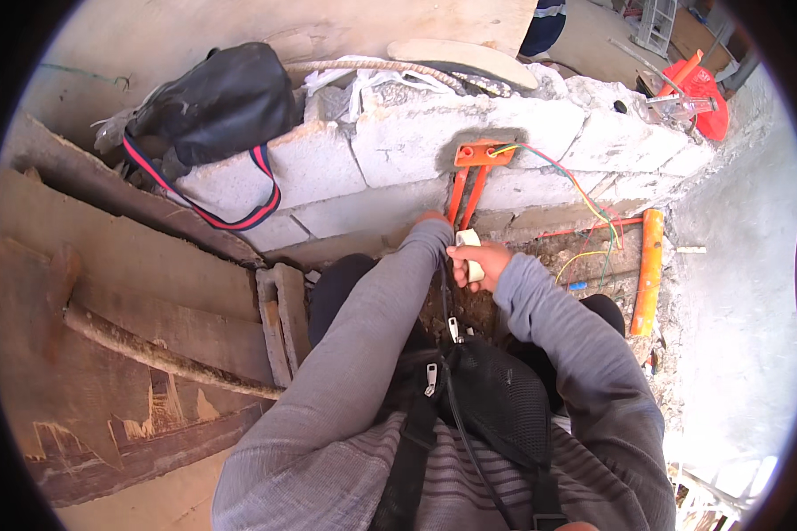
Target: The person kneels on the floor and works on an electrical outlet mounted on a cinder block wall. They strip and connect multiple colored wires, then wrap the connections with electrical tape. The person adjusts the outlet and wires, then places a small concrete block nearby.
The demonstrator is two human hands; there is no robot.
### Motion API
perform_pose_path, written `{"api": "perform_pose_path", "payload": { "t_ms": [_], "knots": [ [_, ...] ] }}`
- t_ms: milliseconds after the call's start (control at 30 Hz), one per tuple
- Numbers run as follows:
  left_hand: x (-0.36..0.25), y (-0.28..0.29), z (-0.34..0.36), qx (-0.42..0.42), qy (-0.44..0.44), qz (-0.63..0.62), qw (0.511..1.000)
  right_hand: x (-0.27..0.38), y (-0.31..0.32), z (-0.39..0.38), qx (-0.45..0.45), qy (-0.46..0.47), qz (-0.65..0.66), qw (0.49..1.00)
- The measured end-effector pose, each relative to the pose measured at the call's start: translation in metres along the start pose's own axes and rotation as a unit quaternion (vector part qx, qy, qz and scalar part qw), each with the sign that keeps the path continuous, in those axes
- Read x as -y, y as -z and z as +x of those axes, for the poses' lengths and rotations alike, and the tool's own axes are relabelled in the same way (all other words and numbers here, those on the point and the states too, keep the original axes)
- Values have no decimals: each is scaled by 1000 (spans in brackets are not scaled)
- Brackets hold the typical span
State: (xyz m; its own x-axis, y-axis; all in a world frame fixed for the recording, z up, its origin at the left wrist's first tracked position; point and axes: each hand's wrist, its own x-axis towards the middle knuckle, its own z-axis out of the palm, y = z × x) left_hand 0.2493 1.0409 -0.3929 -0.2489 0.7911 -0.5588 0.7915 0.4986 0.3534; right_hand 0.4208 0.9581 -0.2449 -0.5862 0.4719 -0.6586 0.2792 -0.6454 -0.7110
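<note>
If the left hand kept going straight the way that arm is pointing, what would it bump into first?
Probably the pair of orange conduit pipes running down the grey block wall. The left hand points up toward them and seems almost touching already, though depth is hard to judge here.

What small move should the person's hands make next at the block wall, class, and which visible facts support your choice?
Probably lift the white roll, gripped in the right hand, up toward the orange conduits. The left hand already rests at the conduits' lower end, under the orange wall box, where coloured wires come out. The roll sits just below that spot. What it is cannot be told.
</note>
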Motion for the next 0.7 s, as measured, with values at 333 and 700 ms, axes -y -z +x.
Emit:
{"api": "perform_pose_path", "payload": {
  "t_ms": [333,700],
  "knots": [
    [-13,1,-12,-184,-21,-157,970,-73,95,173,-324,37,154,933],
    [-16,-3,-14,-215,-27,-117,969,-80,112,220,-354,116,215,903]
  ]
}}
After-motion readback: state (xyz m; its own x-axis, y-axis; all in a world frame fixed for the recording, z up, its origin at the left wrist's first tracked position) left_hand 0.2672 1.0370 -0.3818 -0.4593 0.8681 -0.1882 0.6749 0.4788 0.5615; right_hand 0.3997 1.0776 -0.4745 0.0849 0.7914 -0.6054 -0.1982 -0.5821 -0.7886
